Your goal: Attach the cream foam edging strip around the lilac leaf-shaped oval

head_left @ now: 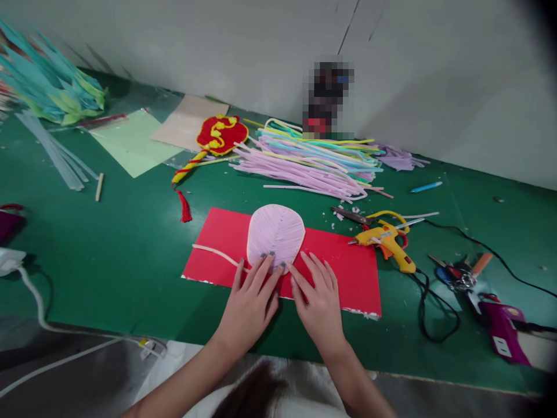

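- A pixelated patch against the grey wall blurs whatever is there.
- The left hand and right hand hide part of the lower edge of the round lilac ribbed panel.
- The left edge cuts off the teal, green-tipped bundle and white plug.

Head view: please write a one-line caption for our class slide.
Both hands, left and right, press a lilac leaf-shaped piece against a red sheet.

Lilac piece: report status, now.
Left hand and right hand open, fingertips at its lower edge. Lilac piece on red sheet. Glue gun overlaps sheet's right end.
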Demonstrator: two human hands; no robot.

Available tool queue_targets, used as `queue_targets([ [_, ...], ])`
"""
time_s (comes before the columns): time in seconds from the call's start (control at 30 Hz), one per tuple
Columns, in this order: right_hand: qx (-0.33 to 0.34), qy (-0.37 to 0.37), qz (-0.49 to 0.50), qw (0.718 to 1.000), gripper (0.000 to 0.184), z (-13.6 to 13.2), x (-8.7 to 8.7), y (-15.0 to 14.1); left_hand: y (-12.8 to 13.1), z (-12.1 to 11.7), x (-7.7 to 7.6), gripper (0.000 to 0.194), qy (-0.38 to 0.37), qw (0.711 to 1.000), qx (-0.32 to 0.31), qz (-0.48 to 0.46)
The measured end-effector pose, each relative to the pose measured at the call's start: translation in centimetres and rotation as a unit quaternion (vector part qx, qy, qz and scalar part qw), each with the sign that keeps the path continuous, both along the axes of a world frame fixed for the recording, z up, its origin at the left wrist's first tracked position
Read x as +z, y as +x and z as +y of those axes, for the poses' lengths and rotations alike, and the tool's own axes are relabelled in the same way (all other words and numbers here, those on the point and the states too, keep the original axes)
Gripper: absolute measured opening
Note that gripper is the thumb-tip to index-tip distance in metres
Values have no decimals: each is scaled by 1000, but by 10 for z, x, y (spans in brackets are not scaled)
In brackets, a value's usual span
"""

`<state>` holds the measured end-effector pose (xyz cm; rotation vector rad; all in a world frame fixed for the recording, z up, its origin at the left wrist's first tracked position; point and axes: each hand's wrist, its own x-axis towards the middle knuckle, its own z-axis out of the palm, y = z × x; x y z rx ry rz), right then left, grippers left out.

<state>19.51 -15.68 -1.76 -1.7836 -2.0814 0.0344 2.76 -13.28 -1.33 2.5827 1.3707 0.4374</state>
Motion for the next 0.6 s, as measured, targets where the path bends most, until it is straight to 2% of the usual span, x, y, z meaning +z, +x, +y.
queue_targets([
  [0.3, 0, 3, 3, 1000, 39, 0, -1, 0, -1, 0, 0, 41, -3, 1000, -4, 4],
  [0.6, -7, 11, 17, 1000, 37, -1, 1, 0, 0, 0, 0, 43, 1, 1000, 21, 12],
])
